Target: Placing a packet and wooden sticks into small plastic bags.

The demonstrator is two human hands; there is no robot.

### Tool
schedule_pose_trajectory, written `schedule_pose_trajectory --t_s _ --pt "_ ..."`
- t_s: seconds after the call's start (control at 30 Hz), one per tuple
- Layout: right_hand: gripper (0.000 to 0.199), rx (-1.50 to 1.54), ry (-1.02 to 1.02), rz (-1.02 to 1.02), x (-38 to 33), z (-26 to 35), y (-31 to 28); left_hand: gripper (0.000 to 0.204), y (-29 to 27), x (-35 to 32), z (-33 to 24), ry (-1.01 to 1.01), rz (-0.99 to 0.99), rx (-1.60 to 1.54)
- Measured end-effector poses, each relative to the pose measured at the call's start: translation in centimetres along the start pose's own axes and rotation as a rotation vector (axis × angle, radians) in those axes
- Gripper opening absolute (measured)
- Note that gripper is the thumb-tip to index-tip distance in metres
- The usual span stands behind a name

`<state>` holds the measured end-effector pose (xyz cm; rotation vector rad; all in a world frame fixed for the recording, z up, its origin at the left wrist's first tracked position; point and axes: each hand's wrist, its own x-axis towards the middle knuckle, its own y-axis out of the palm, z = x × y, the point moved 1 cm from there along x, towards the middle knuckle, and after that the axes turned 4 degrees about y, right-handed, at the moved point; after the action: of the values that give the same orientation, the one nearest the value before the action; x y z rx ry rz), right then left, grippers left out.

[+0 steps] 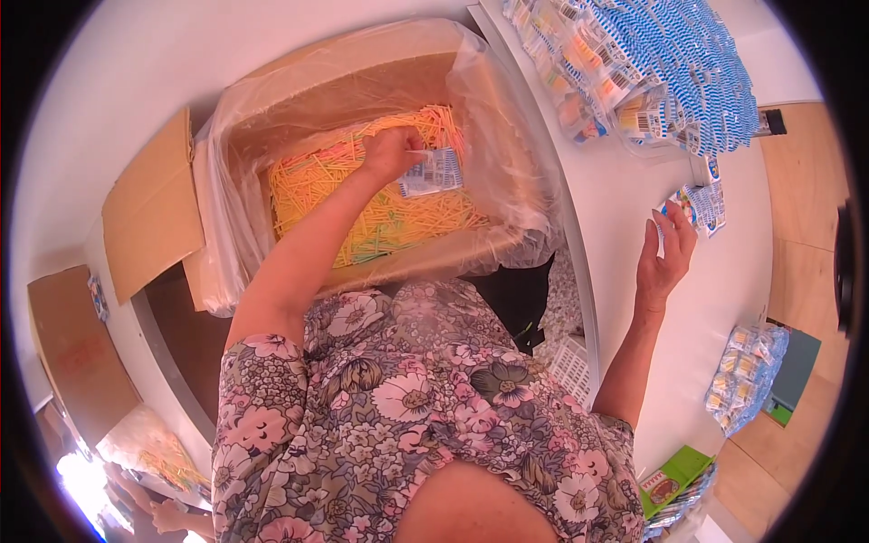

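My left hand (391,156) reaches over a cardboard box (362,81) lined with clear plastic. Its fingers are closed on a small clear packet with blue print (432,172), held just above the contents. Thin straw-like sticks (330,185), mostly yellow and orange with some pink and green, fill the bottom of the box. On the white table to the right, my right hand (665,258) has its fingers curved and apart. Its fingertips are beside a few small printed packets (701,208); whether they touch them I cannot tell.
A large heap of blue-and-white packets (679,72) covers the far right of the table (625,190). A bundle of filled packets (747,376) and a green carton (674,480) are at the right. Another cardboard box (81,344) stands left; someone else's hand (167,516) shows lower left.
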<state>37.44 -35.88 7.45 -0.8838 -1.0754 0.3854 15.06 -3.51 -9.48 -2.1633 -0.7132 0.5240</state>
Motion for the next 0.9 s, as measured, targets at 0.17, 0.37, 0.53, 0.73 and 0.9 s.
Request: schedule_pose_trajectory --t_s 0.17,0.37,0.53,0.73,0.9 --pt "0.019 0.256 -0.159 -0.018 0.4 4.3 0.3 0.014 -0.1 -0.3 1.1 -0.033 0.069 -0.195" --pt "0.03 0.458 -0.046 0.32 1.5 12.9 3.5 0.014 -5.1 -2.2 -3.9 0.316 0.232 -0.687" --pt "0.021 0.574 0.05 0.453 1.8 17.4 9.4 0.016 -8.7 -7.3 -5.2 0.279 0.199 -0.684" --pt "0.014 0.57 -0.188 0.38 2.7 18.6 9.0 0.015 -10.7 -9.3 -4.8 0.32 0.256 -0.55" --pt "0.018 0.796 -0.293 0.305 7.5 22.8 9.8 0.016 -14.0 -8.9 -3.4 0.364 -0.048 -0.529"
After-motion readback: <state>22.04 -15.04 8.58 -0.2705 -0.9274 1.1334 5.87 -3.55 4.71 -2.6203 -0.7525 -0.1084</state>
